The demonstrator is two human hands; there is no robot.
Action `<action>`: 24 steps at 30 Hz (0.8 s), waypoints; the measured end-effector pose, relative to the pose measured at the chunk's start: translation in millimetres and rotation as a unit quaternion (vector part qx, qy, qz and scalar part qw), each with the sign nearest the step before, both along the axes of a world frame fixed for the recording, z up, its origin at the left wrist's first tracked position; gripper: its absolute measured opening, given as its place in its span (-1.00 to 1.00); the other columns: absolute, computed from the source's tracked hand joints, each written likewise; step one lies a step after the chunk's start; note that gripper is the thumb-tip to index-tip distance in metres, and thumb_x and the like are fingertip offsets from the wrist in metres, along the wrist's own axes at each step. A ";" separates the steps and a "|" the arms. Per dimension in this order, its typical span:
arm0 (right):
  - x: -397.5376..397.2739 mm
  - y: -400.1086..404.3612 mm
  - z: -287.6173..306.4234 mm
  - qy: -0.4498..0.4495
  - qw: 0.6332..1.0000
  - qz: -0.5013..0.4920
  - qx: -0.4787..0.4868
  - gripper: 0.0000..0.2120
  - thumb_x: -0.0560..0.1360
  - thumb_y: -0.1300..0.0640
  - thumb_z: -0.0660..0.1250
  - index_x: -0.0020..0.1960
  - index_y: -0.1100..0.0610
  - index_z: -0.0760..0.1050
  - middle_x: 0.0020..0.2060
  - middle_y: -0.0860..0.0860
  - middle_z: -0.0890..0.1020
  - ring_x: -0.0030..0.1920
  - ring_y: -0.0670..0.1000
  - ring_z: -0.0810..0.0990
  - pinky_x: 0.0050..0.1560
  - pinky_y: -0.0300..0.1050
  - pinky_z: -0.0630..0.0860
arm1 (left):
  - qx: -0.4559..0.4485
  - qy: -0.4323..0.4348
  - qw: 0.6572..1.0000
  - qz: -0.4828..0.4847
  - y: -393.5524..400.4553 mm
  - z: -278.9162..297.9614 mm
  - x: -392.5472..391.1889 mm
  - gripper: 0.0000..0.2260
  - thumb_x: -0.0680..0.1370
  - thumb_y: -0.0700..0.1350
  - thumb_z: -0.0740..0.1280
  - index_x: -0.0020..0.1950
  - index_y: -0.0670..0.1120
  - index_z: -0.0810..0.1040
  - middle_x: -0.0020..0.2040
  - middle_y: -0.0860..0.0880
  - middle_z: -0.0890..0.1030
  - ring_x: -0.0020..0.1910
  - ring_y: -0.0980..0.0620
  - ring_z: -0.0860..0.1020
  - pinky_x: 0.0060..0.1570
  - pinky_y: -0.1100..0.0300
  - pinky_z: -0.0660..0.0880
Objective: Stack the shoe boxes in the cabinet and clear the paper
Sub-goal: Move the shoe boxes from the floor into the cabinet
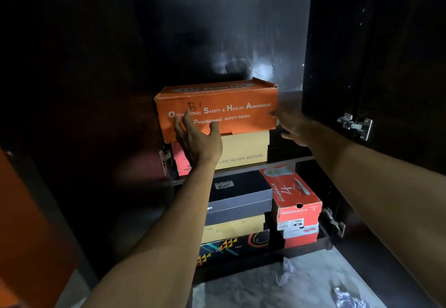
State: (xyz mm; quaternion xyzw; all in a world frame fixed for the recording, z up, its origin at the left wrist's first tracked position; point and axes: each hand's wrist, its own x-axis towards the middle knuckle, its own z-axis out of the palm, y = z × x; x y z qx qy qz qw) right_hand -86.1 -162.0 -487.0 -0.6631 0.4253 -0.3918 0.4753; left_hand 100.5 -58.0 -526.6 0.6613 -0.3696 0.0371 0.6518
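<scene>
Orange safety shoe box point(217, 107) sits on a tan box point(243, 149) on the cabinet's upper shelf. The left hand point(199, 137), fingers spread wide, lies flat against its front, gripping nothing, and the right hand point(293, 126) is open too, at the box's right end. Crumpled paper point(287, 272) lies on the floor way below the right hand.

Orange safety-shoe box point(217, 107), white lettering, atop tan box point(243, 149). Lower shelf: black-and-grey box point(239, 196), yellow box point(233, 228), black box with orange-yellow triangle pattern point(231, 247), red-and-white boxes point(293, 199). Dark brown cabinet point(386, 66). White crumpled paper point(287, 274).
</scene>
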 end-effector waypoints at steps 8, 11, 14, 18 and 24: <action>-80.1 57.1 -34.7 0.018 0.988 -0.082 -0.131 -0.77 0.66 0.18 0.28 0.31 0.08 0.49 0.02 0.04 0.62 -0.09 -0.10 0.57 -0.15 -0.27 0.47 | -0.040 -0.004 0.994 -0.106 19.6 -32.9 -73.5 -0.65 0.54 -0.10 0.38 0.33 -0.04 0.51 0.31 -0.07 0.50 0.27 -0.07 0.51 -0.11 0.29 0.31; -121.4 87.9 -60.6 0.050 0.983 -0.116 -0.132 -0.69 0.62 0.21 0.32 0.35 0.13 0.51 -0.09 -0.01 0.66 -0.07 -0.02 0.63 -0.06 -0.19 0.54 | -0.019 -0.007 0.984 -0.176 27.2 -44.8 -124.2 -0.69 0.57 -0.13 0.39 0.31 -0.09 0.51 0.27 -0.11 0.51 0.19 -0.06 0.54 -0.15 0.29 0.34; -172.9 132.8 -81.9 0.084 0.983 -0.125 -0.105 -0.64 0.56 0.09 0.38 0.34 0.07 0.52 -0.04 0.01 0.69 0.01 0.02 0.66 0.13 0.02 0.58 | -0.003 0.002 0.964 -0.267 33.3 -59.5 -181.1 -0.68 0.53 -0.10 0.38 0.27 -0.09 0.52 0.23 -0.12 0.53 0.13 -0.08 0.57 0.09 0.02 0.56; -256.2 199.3 -108.2 0.102 0.972 -0.192 -0.088 -0.68 0.43 -0.10 0.37 0.17 -0.11 0.55 -0.06 0.05 0.72 -0.01 0.08 0.70 0.09 0.03 0.61 | 0.019 -0.001 0.926 -0.377 59.1 -83.1 -271.2 -0.66 0.46 -0.09 0.35 0.24 -0.06 0.57 0.13 -0.03 0.56 0.02 0.01 0.56 0.12 -0.05 0.56; -392.2 308.9 -173.7 0.105 0.932 -0.345 -0.017 -0.83 0.44 0.00 0.34 0.02 -0.09 0.60 -0.08 0.20 0.73 -0.12 0.08 0.70 -0.02 -0.01 0.60 | 0.106 -0.042 0.850 -0.514 101.8 -152.8 -405.0 -0.70 0.43 -0.03 0.36 0.15 -0.04 0.61 0.03 -0.07 0.61 -0.06 -0.06 0.64 0.02 -0.02 0.61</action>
